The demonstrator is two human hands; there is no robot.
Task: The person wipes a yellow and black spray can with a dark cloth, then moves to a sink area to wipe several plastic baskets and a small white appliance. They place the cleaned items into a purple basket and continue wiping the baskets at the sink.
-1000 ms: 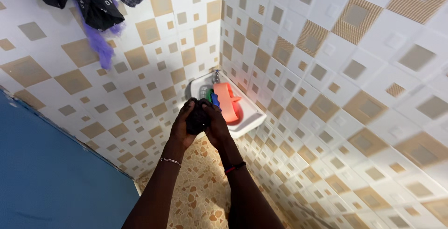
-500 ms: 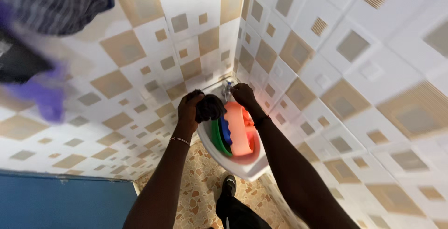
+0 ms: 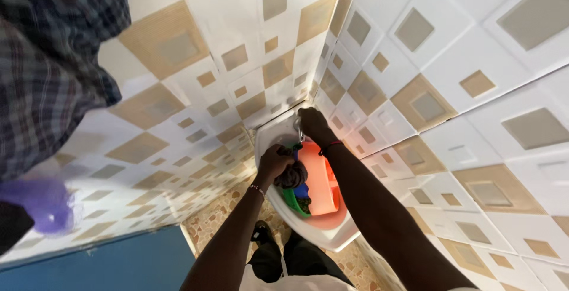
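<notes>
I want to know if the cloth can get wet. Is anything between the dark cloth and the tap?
Nothing visible. The left hand holds the dark cloth just below the tap, where the right hand rests. The orange, green and blue plastic things lie under the cloth in the sink.

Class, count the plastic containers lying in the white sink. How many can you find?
3: an orange one nearest the right-hand wall, a blue one beside it, and a green one at the left. Others may be hidden beneath.
</notes>
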